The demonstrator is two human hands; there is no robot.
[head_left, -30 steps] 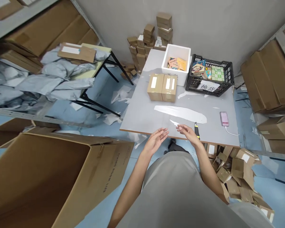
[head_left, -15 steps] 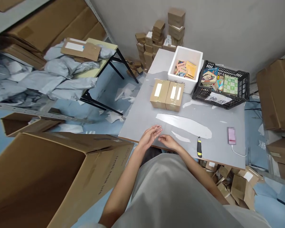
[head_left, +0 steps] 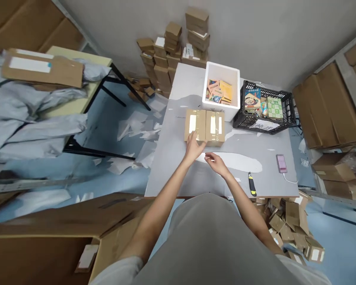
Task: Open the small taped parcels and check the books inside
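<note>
My left hand [head_left: 194, 147] reaches over the near edge of the left small cardboard box [head_left: 199, 120]. Its fingers are spread, with the tips at the box's top front edge. Beside that box stands a second taped cardboard box [head_left: 216, 136], with white labels on top. My right hand [head_left: 217, 163] is just in front of it, fingers loosely bent and apart, nothing held. Below both hands lies a white patch [head_left: 243, 161] on the grey table [head_left: 169, 166]. To the right is a black and yellow utility knife [head_left: 252, 184].
Behind the boxes are a white foam box [head_left: 235, 79] and a black crate [head_left: 240, 118], both holding books. A phone [head_left: 281, 163] on a cable lies at right. A large open carton [head_left: 115, 245] stands at lower left; piled boxes [head_left: 293, 217] lie below the table's right end.
Both hands have moved forward from the table's near edge to the two boxes; the left now reaches onto one. The view has shifted, showing a small labelled box inside the large carton.
</note>
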